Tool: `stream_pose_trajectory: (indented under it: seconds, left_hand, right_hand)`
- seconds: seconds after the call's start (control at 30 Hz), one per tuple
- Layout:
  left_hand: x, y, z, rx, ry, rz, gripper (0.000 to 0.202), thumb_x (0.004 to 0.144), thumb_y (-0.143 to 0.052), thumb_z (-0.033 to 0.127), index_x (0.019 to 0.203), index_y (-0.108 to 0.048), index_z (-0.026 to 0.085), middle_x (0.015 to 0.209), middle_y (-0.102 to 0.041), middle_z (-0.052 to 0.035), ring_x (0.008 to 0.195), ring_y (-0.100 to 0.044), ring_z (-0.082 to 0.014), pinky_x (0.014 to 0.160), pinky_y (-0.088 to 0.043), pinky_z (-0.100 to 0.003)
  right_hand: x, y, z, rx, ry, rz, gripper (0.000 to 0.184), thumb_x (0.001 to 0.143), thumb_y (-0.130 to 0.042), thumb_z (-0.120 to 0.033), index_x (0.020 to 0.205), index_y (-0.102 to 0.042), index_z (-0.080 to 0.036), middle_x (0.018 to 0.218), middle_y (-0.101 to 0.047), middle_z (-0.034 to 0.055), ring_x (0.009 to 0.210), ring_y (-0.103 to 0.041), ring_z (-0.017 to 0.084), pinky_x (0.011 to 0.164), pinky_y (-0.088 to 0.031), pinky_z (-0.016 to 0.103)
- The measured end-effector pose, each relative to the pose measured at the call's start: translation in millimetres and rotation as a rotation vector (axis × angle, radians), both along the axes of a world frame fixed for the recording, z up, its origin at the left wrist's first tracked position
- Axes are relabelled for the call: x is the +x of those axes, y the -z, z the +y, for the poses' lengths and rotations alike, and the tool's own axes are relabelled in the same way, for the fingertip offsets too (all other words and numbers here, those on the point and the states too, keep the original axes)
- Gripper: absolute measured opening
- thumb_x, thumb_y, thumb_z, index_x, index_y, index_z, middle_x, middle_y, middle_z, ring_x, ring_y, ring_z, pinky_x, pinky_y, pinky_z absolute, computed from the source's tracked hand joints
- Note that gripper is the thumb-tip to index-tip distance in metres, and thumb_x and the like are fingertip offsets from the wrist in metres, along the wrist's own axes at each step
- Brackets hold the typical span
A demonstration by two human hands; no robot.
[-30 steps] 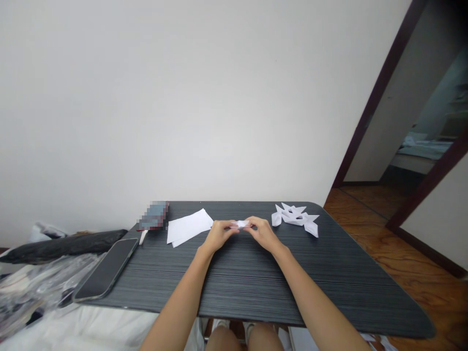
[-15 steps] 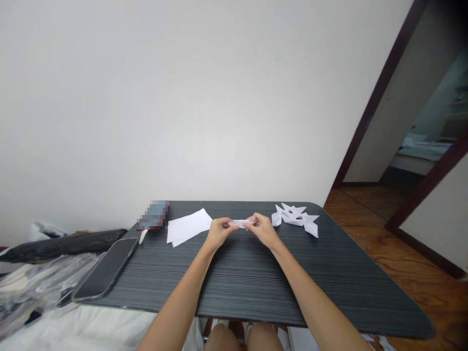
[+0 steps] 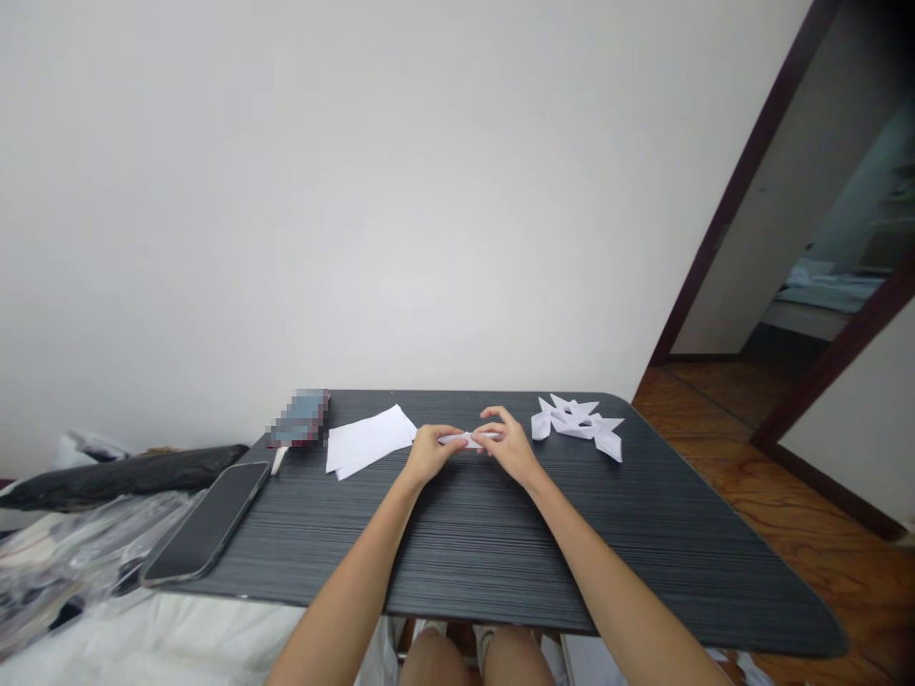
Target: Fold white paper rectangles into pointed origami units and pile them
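A small folded strip of white paper (image 3: 470, 440) spans the gap between my two hands over the middle of the dark table (image 3: 493, 543). My left hand (image 3: 429, 452) pinches its left end, thumb along the near side. At the other end, my right hand (image 3: 509, 446) grips the paper between thumb and fingers, with the index finger raised off it. Flat white paper sheets (image 3: 370, 441) lie just left of my left hand. To the right of my right hand sit several pointed folded paper pieces (image 3: 578, 421).
A phone (image 3: 207, 522) lies at the table's left edge. Near it are a pixelated box-like item (image 3: 300, 419) and a small white object (image 3: 278, 461). Beyond the left edge is a black wrapped bundle (image 3: 129, 476) on plastic bags. A white wall (image 3: 457, 210) backs the table.
My right index finger has lifted and spread away from the paper. The folded paper looks narrower between my hands, and both hands stay in nearly the same place.
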State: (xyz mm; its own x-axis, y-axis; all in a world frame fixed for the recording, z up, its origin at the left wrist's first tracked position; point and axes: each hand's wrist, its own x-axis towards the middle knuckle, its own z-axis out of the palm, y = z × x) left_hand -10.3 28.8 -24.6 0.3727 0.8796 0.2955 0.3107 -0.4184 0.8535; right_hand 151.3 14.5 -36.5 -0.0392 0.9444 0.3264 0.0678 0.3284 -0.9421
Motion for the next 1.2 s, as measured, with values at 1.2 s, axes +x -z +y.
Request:
stream_pose_trajectory:
  seconds: [1.2]
  left_hand:
    - [-1.6,13.4,14.7,-0.368,0.169,-0.244,0.037,0.074,-0.046,0.044,0.082,-0.051,0.008,0.072,-0.065,-0.0118,0.071,-0.063,-0.0222,0.051,-0.048,-0.026]
  right_hand:
    - [16.8,6.4,8.5,-0.121,-0.246,-0.211,0.031,0.077,-0.039,-0.034,0.075,-0.058,-0.010,0.049,-0.062,0.0033,0.038,-0.051,0.010,0.042,-0.038,0.020]
